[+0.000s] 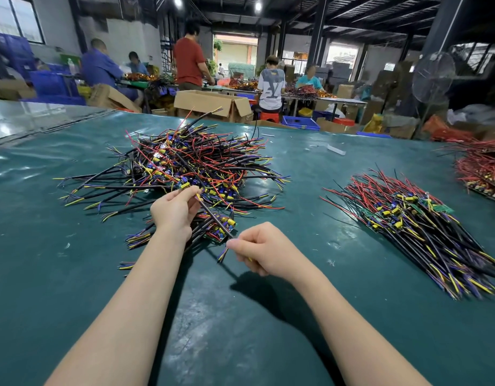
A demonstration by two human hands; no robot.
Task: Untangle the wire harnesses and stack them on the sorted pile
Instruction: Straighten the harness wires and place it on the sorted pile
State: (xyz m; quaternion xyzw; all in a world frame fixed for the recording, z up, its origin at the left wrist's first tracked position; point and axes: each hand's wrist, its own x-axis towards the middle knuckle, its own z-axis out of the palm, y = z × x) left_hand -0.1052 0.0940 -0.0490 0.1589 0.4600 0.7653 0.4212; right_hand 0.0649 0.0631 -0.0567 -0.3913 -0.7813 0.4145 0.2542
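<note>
A big tangled heap of wire harnesses (190, 165), black cables with red, yellow and blue leads and small circuit boards, lies at the table's centre. My left hand (175, 211) pinches one harness (215, 221) at its board end, at the heap's near edge. My right hand (264, 250) pinches the same harness's black cable near its free end, so the cable runs taut between both hands. A few loose harnesses (212, 232) lie under my hands. The sorted pile (416, 227), harnesses laid parallel, lies to the right.
The green table mat (240, 316) spreads toward me. Another red-wired pile (483, 168) sits at the far right edge. Small scraps (335, 149) lie beyond the heap. Behind the table are cardboard boxes, blue crates, a fan and several people working.
</note>
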